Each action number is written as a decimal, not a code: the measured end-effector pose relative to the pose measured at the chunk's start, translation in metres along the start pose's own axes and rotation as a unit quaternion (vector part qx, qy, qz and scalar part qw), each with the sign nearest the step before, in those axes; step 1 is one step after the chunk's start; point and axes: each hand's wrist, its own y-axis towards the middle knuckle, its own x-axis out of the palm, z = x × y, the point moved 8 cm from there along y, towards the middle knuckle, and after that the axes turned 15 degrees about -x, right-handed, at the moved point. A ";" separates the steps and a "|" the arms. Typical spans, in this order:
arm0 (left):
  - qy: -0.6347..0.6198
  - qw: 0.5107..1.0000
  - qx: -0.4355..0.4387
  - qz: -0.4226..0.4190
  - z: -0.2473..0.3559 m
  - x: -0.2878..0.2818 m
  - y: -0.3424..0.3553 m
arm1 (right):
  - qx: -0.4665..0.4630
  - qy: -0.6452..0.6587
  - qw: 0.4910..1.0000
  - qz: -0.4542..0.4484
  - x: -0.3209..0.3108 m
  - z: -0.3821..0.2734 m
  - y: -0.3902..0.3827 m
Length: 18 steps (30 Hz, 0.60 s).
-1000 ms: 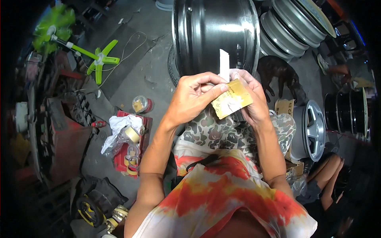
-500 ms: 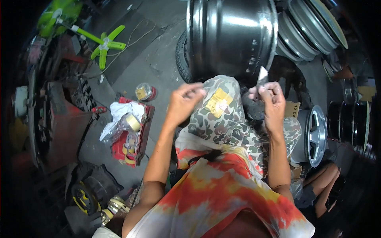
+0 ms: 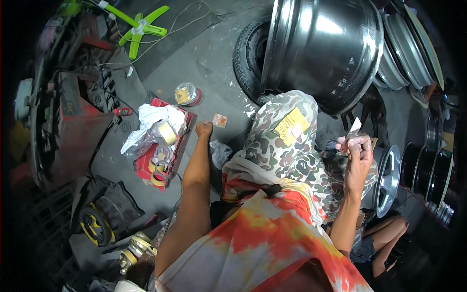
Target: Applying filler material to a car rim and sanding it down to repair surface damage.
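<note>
My left hand (image 3: 204, 129) is down by the floor between the red tray (image 3: 162, 184) and a small square scrap (image 3: 220, 120) with orange marks; its fingers look curled, and what they hold is hidden. My right hand (image 3: 356, 148) is raised over my right thigh, fingers closed on a narrow strip (image 3: 354, 125), white at the top and dark lower down. A creased yellow sheet (image 3: 291, 126) lies on my camouflage-clad knee (image 3: 272, 148). A lidded jar (image 3: 188, 94) stands above the tray, which holds white cloth (image 3: 151, 121) and tape rolls (image 3: 167, 133).
A large dark wheel rim (image 3: 319, 48) rests by a tyre (image 3: 241, 63) ahead. Stacked rims (image 3: 405, 46), a dark dog (image 3: 369, 109), a silver wheel (image 3: 387, 180) and another person's legs (image 3: 389, 228) are at right. Red machinery (image 3: 73, 146) and a green stand (image 3: 141, 30) are at left.
My hands have separated: the left moved down-left to the floor, the right went rightward with the strip. The yellow sheet was let go onto my knee. The view has shifted.
</note>
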 end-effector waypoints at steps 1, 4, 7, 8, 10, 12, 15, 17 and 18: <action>0.009 1.000 0.002 0.000 0.001 0.007 0.004 | 0.000 -0.004 1.000 0.000 0.000 0.000 -0.001; -0.006 1.000 -0.023 -0.008 -0.032 -0.003 0.046 | 0.013 0.008 1.000 -0.020 0.016 0.001 -0.001; 0.016 0.999 0.000 -0.042 -0.013 0.030 0.037 | 0.011 -0.004 1.000 -0.011 0.016 -0.001 0.000; 0.058 0.998 0.031 -0.014 -0.012 0.023 0.038 | 0.020 -0.002 1.000 -0.009 0.018 -0.001 0.000; 0.010 0.999 0.006 -0.038 -0.022 0.003 0.046 | 0.026 0.011 1.000 -0.013 0.027 -0.005 0.000; -0.039 0.997 -0.016 -0.067 -0.022 -0.016 0.036 | 0.009 0.024 0.998 -0.053 0.043 -0.011 0.001; -0.193 0.958 0.130 -0.169 0.089 -0.046 -0.073 | -0.037 -0.017 0.995 -0.094 0.052 -0.027 0.003; -0.255 0.922 0.201 -0.213 0.152 -0.087 -0.139 | -0.072 -0.048 0.989 -0.120 0.065 -0.042 0.006; -0.285 0.902 0.228 -0.232 0.176 -0.108 -0.169 | -0.119 -0.084 0.977 -0.154 0.077 -0.055 0.009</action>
